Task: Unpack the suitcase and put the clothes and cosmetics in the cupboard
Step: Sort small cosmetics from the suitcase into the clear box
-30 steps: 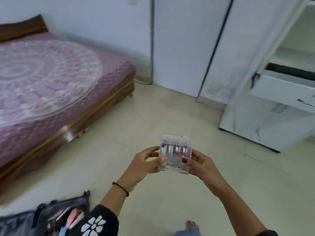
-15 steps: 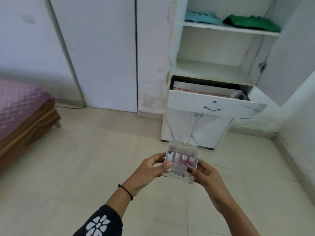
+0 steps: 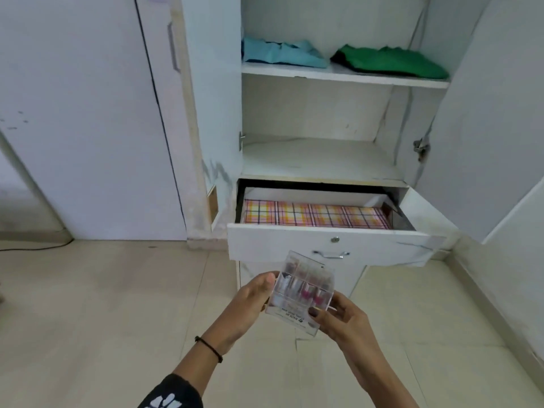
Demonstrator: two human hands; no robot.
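From the head view, the left hand (image 3: pixel 252 301) and right hand (image 3: pixel 343 319) pinch a clear cosmetics box (image 3: pixel 300 293) between them, held above the floor just before the cupboard (image 3: pixel 323 160) whose drawer (image 3: pixel 329 245) stands open with a plaid liner (image 3: pixel 316 217)

You have before you, by material:
- Lipstick case (image 3: pixel 300 293): clear hard plastic, glossy and smooth, with dark print on its front.
- Cupboard (image 3: pixel 217 113): white laminate, smooth, faintly veined in grey like marble, scuffed in places.
- Drawer handle (image 3: pixel 331 255) and lock (image 3: pixel 335 239): bright, shiny metal.
- Drawer liner (image 3: pixel 315 216): checked pink and yellow, matt; paper or cloth, you cannot tell.
- Blue garment (image 3: pixel 282 53) and green garment (image 3: pixel 388 61): matt, creased cloth.
- Floor (image 3: pixel 103 290): pale smooth tile with a slight sheen.
- Your wristband (image 3: pixel 209 347): black cord.
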